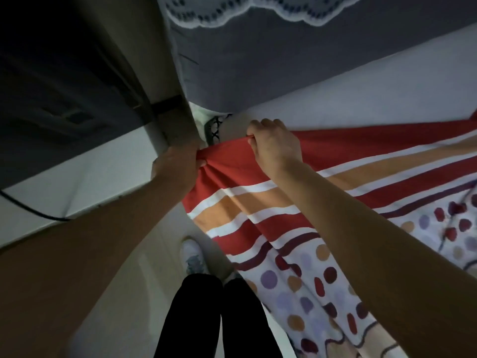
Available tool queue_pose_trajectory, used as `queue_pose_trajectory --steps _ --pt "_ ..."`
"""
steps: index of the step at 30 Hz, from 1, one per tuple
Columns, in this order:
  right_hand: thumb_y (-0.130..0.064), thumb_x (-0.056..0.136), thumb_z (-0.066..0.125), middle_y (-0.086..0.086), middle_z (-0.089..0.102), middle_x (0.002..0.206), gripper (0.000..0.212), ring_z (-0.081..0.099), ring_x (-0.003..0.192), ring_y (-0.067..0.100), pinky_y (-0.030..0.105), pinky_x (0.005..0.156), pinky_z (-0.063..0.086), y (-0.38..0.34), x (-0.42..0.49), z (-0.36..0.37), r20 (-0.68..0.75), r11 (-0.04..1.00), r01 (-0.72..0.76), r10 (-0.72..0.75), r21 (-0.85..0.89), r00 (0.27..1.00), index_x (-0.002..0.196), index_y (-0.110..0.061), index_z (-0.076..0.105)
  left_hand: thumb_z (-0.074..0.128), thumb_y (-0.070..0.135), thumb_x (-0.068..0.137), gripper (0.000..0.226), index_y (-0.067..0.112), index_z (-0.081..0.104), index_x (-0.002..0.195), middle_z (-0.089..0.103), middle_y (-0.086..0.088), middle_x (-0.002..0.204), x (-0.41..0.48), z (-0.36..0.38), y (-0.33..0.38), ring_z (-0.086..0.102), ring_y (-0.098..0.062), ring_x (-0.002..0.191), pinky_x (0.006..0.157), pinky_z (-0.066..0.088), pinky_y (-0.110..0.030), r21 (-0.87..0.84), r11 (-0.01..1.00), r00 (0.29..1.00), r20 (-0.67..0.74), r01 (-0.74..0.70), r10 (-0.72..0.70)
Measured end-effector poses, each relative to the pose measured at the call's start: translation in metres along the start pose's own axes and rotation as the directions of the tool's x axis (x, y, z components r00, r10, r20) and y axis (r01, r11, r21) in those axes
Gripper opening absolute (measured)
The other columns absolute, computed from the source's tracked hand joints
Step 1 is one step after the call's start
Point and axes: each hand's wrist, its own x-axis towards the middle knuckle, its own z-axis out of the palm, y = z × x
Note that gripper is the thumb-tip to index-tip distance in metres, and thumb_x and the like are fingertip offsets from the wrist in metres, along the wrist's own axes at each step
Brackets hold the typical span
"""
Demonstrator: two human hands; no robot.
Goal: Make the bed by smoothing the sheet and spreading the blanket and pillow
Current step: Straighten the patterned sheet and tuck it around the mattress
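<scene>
At upper left stands dark, flat-faced furniture (64, 73), with one thin black cable (25, 208) below it. The left hand (178, 164) bunches the red hem of the single blanket (258, 223), a thin smooth cloth, striped then dotted. The right hand (276, 146) grips that hem just beside it. The hem runs from mid-frame to the right edge along the pale mattress (361, 99).

The blanket (258, 202) is thin matt cloth, smooth across its stripes and puckered into fine creases at its red edge. Above the blanket, the grey curtain (258, 68) is matt fabric with an openwork lace trim (185, 20). Below the blanket, the trousers (196, 319) are matt black cloth.
</scene>
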Motion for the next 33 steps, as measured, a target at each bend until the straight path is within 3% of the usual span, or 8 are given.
queue_pose_trajectory --steps 3,9,15,25,29,33 --pt "-0.024 0.101 0.054 0.007 0.064 0.108 0.019 0.055 0.106 0.028 0.041 0.069 0.054 -0.016 0.011 0.001 0.009 1.000 -0.017 0.017 -0.013 1.000 0.115 -0.014 0.061 0.061 0.032 0.098 0.017 0.020 0.056 0.109 0.066 -0.010 0.104 0.008 -0.008 -0.018 0.063 -0.037 0.099 0.079 0.051 -0.044 -0.022 1.000 1.000 -0.002 -0.002 0.002" --pt "-0.025 0.100 0.055 0.006 0.065 0.112 0.017 0.055 0.110 0.028 0.040 0.073 0.050 -0.041 0.028 0.006 0.003 0.999 -0.045 0.045 -0.014 0.999 0.112 -0.016 0.063 0.061 0.033 0.098 0.024 0.016 0.059 0.116 0.068 -0.010 0.107 0.018 -0.015 -0.043 0.064 -0.035 0.104 0.080 0.047 -0.041 -0.016 0.999 0.999 -0.023 -0.029 0.028" --pt "-0.025 0.098 0.057 0.006 0.066 0.109 0.015 0.055 0.112 0.028 0.042 0.077 0.050 -0.051 0.035 0.010 -0.039 0.997 -0.077 0.077 0.014 0.996 0.108 -0.017 0.064 0.063 0.033 0.097 0.033 0.016 0.058 0.125 0.067 -0.012 0.117 0.025 -0.012 -0.053 0.062 -0.037 0.113 0.091 0.051 -0.047 -0.103 0.995 1.000 -0.008 0.014 -0.015" --pt "-0.019 0.092 0.063 0.005 0.061 0.121 0.034 0.053 0.115 0.027 0.043 0.079 0.055 -0.039 0.027 0.021 -0.042 0.993 -0.112 0.111 -0.037 0.993 0.126 -0.017 0.059 0.062 0.024 0.096 0.026 0.017 0.057 0.120 0.064 -0.009 0.120 0.024 0.004 -0.043 0.061 -0.032 0.110 0.090 0.052 -0.047 -0.204 0.979 1.000 0.024 0.009 -0.005" --pt "-0.018 0.094 0.062 0.006 0.061 0.119 0.032 0.053 0.114 0.027 0.040 0.079 0.054 -0.026 0.018 0.017 -0.028 0.991 -0.128 0.127 -0.040 0.992 0.125 -0.016 0.060 0.061 0.021 0.095 0.013 0.021 0.059 0.108 0.067 -0.006 0.109 0.020 0.008 -0.028 0.064 -0.029 0.101 0.089 0.053 -0.046 -0.259 0.966 0.999 0.030 -0.011 0.019" --pt "-0.018 0.095 0.062 0.005 0.060 0.121 0.031 0.053 0.115 0.025 0.038 0.079 0.053 -0.009 0.005 0.008 -0.015 0.988 -0.149 0.149 -0.036 0.989 0.126 -0.018 0.061 0.060 0.016 0.094 0.015 0.019 0.060 0.109 0.066 -0.007 0.106 0.013 0.012 -0.003 0.063 -0.028 0.099 0.089 0.053 -0.044 -0.330 0.943 0.999 0.021 -0.038 0.047"
